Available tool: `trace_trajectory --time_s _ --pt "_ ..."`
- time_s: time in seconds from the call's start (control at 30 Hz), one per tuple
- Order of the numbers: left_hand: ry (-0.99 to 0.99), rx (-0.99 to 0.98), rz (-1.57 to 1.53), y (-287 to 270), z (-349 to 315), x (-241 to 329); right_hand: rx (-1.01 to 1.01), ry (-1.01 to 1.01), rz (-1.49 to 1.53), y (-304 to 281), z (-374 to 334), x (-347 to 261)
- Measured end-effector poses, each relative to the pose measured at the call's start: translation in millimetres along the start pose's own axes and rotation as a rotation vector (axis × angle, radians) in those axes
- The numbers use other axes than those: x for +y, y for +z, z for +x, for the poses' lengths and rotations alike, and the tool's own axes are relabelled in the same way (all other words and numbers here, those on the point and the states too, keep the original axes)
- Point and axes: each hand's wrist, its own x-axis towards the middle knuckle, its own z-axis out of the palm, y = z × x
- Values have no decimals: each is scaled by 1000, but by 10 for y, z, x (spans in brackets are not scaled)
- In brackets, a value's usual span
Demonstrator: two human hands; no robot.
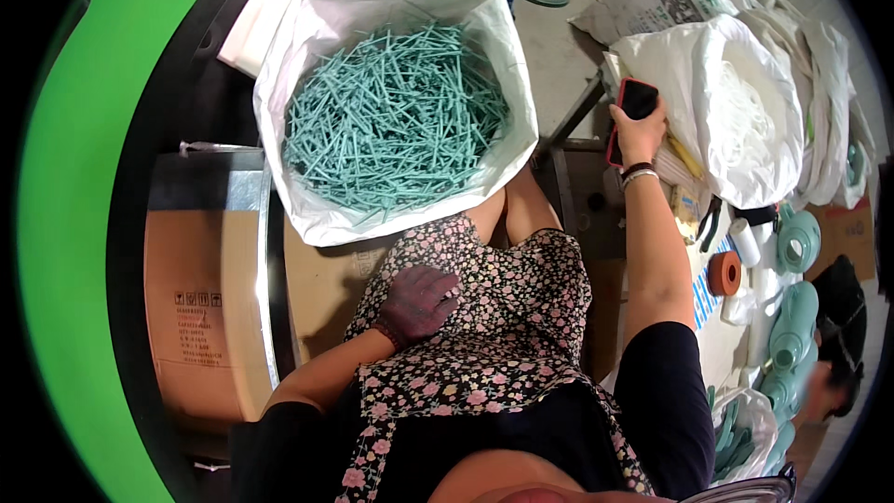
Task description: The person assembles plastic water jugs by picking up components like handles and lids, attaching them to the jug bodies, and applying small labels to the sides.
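Observation:
My right hand [643, 137], reaching out to the right, grips a smartphone [637, 101] with a dark screen and a red case. A bracelet and a dark band circle that wrist. In a dark reddish glove, my left hand [419, 303] lies on my lap over the black floral apron [480, 368], holding nothing, fingers resting on the cloth. In front of my knees stands a large white woven sack [391, 228], its mouth wide open. Many thin teal plastic sticks [396, 116] lie jumbled inside it. Neither hand touches the sack.
A brown cardboard box [200, 289] stands at my left, beside a green surface [70, 224]. On the right are a white bag of pale strips [745, 121], a roll of reddish-brown tape [724, 274], pliers [711, 222] and several teal plastic pieces [792, 321].

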Motion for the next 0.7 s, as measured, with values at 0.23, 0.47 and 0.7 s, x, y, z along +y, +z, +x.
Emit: trace_trajectory --time_s 0.23,0.47,0.7 --pt "-67 -49 41 96 -120 -53 -5 -54 7 10 28 -43" --pt "-52 -42 59 120 -129 -47 10 -54 4 -31 16 -53" --pt "-31 1 46 150 -146 -34 165 -239 -21 -47 -314 -163"
